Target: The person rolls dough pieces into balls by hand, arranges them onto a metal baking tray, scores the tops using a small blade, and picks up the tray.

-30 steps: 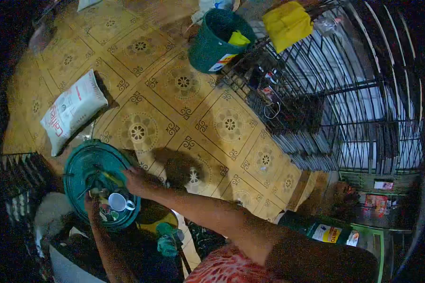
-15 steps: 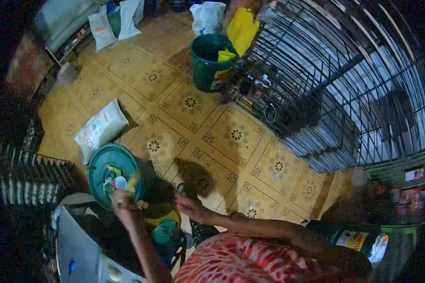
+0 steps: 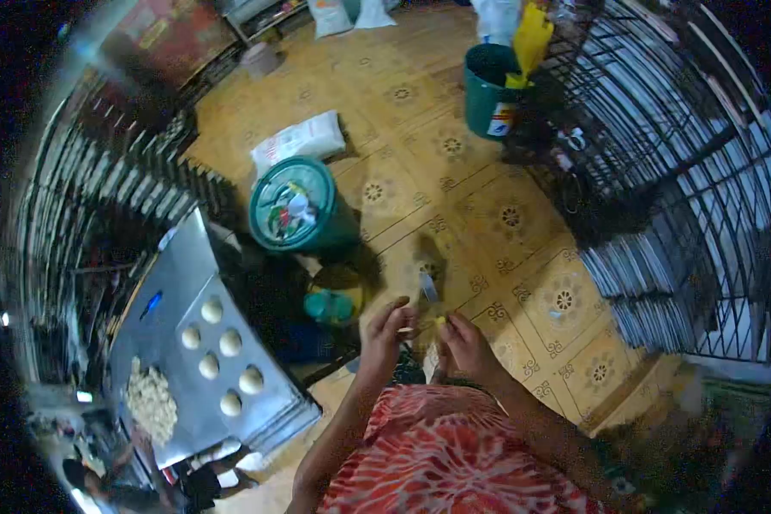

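Over the floor in front of the patterned shirt, my right hand (image 3: pixel 469 343) is closed on the yellow end of a small knife (image 3: pixel 428 289), its pale blade pointing away from me. Just left of it, my left hand (image 3: pixel 388 329) has loosely curled fingers, slightly apart, with nothing visible in them. Beyond my left hand stands a green lidded bucket (image 3: pixel 330 230). On its lid lie a white cup (image 3: pixel 300 208) and small mixed items. A teal cloth-like bundle (image 3: pixel 327 306) sits nearer, beside something yellow.
A metal table (image 3: pixel 257 418) at lower left bears dough balls (image 3: pixel 230 343), a pile of pieces (image 3: pixel 151 403) and a blue object. Another person (image 3: pixel 111 493) is beyond it. A sack (image 3: pixel 304 140) lies behind the lidded bucket; an open green bucket (image 3: pixel 487 107) and racks (image 3: pixel 638 278) are right.
The view has turned left, showing more of the metal table. Both my hands have left the lidded bucket and come close together before my body. The knife now shows clearly in my right hand.
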Demonstrator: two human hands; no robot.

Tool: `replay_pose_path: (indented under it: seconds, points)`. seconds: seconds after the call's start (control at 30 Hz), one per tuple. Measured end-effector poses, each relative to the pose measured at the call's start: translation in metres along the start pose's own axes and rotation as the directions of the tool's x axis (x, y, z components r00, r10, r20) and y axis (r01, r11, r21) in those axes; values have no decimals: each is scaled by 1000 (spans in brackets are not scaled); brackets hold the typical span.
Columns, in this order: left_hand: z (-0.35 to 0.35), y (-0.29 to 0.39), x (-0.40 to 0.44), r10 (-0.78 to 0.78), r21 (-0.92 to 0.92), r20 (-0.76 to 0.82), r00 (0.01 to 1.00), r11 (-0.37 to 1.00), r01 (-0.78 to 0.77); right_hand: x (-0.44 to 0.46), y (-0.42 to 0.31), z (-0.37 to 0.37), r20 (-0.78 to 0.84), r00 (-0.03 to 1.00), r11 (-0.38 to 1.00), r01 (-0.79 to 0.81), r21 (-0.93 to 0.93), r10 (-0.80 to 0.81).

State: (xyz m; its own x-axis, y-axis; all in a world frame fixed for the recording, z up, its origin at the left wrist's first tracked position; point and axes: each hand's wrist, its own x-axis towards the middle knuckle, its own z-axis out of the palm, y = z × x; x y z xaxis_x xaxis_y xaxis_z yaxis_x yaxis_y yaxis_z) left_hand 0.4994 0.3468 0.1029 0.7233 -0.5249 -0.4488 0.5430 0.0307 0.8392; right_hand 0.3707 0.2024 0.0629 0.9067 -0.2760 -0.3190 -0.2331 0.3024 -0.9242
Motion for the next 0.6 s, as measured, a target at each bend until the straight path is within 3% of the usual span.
replay_pose_path:
  seconds: [0.07, 0.17, 0.2, 0.27, 0.33, 0.4, 0.43, 0.5, 0.57, 0.6]
  points:
    - [-6, 5, -19, -23, -8, 7, 1000, 1000, 23, -20, 3, 16, 21, 999, 986, 50, -157, -47]
    - [-17, 6, -45, -85, 118, -103, 991, 988, 97, -46, -11, 41, 38, 967, 943, -235, -237, 251]
    - [-44, -15, -45, -148, 111, -111, 983, 981, 161, -47, 10, 54, 102, 987, 981, -107, -163, 125]
    - [-59, -13, -79, -94, -38, -178, 980, 995, 88, -50, 49, 81, 224, 965, 991, 130, 31, -134]
    - [-97, -29, -103, -56, -202, -181, 982, 979, 19, -60, 50, 108, 279, 951, 987, -102, -122, 132]
    - [-133, -40, -133, -37, -262, -198, 979, 965, -16, -66, 56, 148, 286, 955, 982, -31, -187, 84]
    - [-150, -44, -147, -7, -306, -251, 968, 949, -72, -71, 64, 168, 348, 933, 968, 165, -189, -91]
    - [-208, -72, -168, 53, -414, -298, 953, 893, -179, -77, 92, 216, 407, 878, 919, 349, -185, -251]
    - [-260, -72, -195, -19, -428, -298, 954, 896, -116, -80, 139, 267, 438, 877, 939, 297, -170, -198]
    - [-278, -68, -208, -25, -436, -295, 955, 893, -112, -86, 139, 284, 458, 882, 932, 249, -264, -106]
